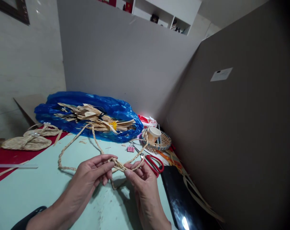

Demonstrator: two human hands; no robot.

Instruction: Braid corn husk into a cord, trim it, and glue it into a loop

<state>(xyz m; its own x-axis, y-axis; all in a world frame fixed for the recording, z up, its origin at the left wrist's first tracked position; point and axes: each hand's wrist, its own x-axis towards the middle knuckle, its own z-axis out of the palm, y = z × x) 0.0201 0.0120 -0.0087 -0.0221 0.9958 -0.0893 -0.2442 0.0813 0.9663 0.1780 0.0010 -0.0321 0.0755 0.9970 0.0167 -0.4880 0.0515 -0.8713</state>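
A long braided straw cord [67,147] loops over the table and comes together between my two hands. Its gathered, coiled part [118,165] is pinched at the left end by the thumb and fingers of my left hand [94,171]. My right hand [142,179] pinches the other end of that part. One loop of cord runs back toward the blue bag, and another rises to the right by the basket. Red-handled scissors [154,164] lie just beyond my right hand, with a pink binder clip [130,149] close to their blades.
A blue plastic bag [121,110] with bundles of dry straw [94,115] lies at the back. A woven basket [165,140] with a paper cup [154,133] is at the right, near a black flat object [180,195]. Woven straw soles [27,142] lie left. Grey partitions [125,60] enclose the table.
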